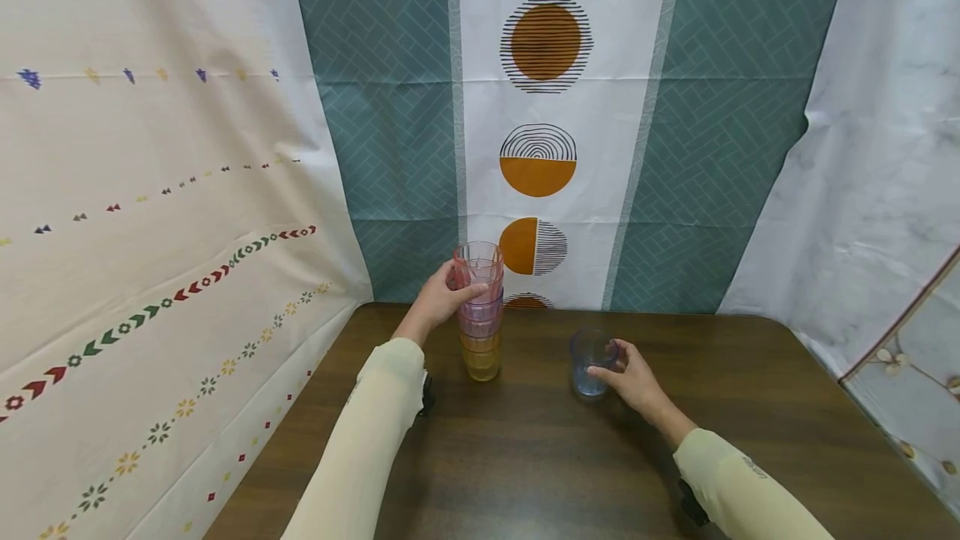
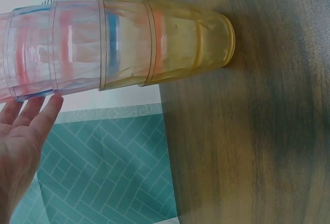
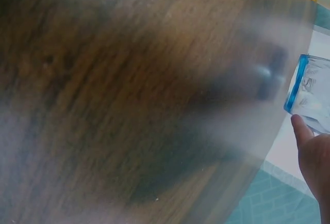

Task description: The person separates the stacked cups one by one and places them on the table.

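A tall upright stack of clear plastic cups stands toward the back of the table, left of centre. Pink tumblers are at its top, purple in the middle and yellow at the bottom. My left hand grips the upper part of the stack from the left, thumb across the front. Farther right, my right hand holds a single clear blue cup by its right side. In the right wrist view the blue cup's base appears raised above the tabletop; part of that cup lies outside the frame.
The dark brown wooden table ends at a patterned cloth backdrop. A cream embroidered cloth hangs along the left side, and a pale marbled cloth is on the right.
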`<control>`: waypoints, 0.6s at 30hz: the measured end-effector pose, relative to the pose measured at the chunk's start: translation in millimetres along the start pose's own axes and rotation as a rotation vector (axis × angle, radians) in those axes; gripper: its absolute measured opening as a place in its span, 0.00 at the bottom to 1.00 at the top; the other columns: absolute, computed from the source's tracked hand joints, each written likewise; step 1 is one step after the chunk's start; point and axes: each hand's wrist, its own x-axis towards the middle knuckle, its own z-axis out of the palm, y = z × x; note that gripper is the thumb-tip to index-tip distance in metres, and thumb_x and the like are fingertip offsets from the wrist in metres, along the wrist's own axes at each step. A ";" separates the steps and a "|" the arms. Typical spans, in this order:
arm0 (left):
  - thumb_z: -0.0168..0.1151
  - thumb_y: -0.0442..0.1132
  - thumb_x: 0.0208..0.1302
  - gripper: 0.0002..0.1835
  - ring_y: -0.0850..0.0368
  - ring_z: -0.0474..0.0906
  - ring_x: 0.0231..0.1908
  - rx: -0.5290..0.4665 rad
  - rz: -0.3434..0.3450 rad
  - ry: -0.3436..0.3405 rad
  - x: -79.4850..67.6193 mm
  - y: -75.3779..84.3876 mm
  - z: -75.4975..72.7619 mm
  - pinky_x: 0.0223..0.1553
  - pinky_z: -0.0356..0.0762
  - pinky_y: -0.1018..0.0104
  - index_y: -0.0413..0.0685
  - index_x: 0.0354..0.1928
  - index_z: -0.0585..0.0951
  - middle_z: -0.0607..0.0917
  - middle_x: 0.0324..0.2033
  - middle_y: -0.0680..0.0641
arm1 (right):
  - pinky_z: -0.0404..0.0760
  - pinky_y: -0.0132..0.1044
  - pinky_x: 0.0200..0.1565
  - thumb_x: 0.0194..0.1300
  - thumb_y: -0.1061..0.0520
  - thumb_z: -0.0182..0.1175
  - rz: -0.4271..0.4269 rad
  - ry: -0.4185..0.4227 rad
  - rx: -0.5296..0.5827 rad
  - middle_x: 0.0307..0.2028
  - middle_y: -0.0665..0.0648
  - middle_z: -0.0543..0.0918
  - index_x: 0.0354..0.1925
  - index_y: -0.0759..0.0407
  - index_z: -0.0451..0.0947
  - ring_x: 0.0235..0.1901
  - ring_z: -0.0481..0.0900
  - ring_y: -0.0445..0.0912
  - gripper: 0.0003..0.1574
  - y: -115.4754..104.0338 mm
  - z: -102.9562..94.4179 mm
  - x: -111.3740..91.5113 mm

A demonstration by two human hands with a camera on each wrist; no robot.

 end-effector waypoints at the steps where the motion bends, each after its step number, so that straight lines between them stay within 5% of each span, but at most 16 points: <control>1: 0.70 0.61 0.57 0.45 0.43 0.71 0.62 -0.002 0.000 0.000 -0.2 0.1 0.1 0.61 0.71 0.45 0.54 0.72 0.63 0.75 0.63 0.42 | 0.65 0.61 0.64 0.62 0.45 0.70 0.005 -0.006 -0.010 0.69 0.73 0.59 0.72 0.70 0.48 0.68 0.58 0.71 0.58 0.5 0.7 -0.3; 18: 0.70 0.61 0.57 0.45 0.43 0.71 0.63 -0.006 0.002 0.009 -0.9 -1.1 -0.1 0.62 0.70 0.44 0.54 0.72 0.63 0.75 0.63 0.42 | 0.68 0.63 0.62 0.59 0.46 0.73 0.052 -0.048 -0.107 0.68 0.76 0.61 0.74 0.70 0.44 0.66 0.63 0.70 0.64 3.1 3.2 -1.4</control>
